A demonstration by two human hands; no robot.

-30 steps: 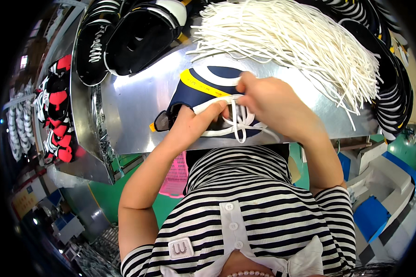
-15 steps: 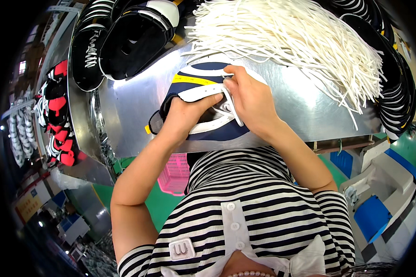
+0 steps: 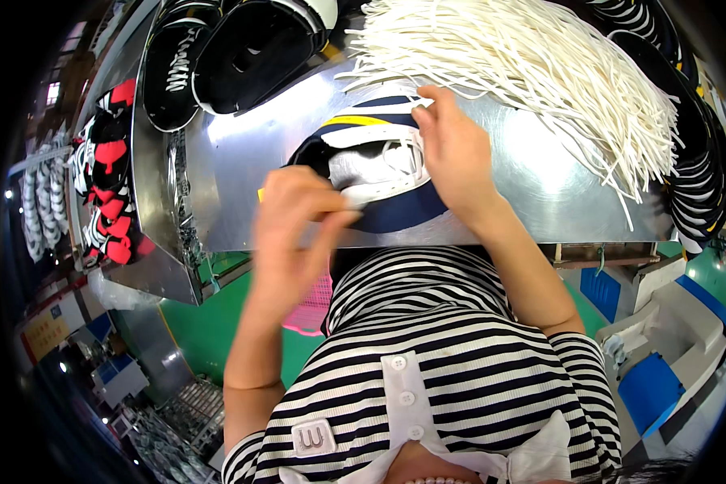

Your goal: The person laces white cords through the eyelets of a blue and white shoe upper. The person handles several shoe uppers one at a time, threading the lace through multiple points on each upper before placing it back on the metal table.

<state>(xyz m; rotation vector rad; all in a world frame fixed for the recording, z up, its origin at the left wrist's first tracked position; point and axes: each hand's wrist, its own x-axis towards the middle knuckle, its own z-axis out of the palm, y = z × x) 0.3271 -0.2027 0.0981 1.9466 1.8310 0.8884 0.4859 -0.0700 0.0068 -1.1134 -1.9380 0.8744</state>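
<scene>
A navy shoe upper (image 3: 403, 216) with a yellow stripe, white eyelet edges and a grey-white lining lies on the metal table in front of me. A white shoelace (image 3: 397, 153) crosses its eyelet opening toward the right end. At that end, my right hand (image 3: 460, 153) is closed, thumb and forefinger pinching a white strip that looks like lace. Over the near left side of the upper is my left hand (image 3: 294, 222), smeared by motion. Its thumb and forefinger come close to the near white eyelet edge; what they hold, if anything, is unclear.
A big heap of white shoelaces (image 3: 524, 89) covers the table's (image 3: 532, 206) far side. Black shoe uppers (image 3: 254, 60) stand at the far left, with more stacked (image 3: 706, 177) along the right. Below the table are a pink basket (image 3: 310, 310) and, rightward, a grey-and-blue plastic seat (image 3: 653, 375).
My left hand has drawn back from inside the upper's opening toward me, baring the lining. The right hand has risen slightly, and the loose lace hanging beneath it no longer shows there.
</scene>
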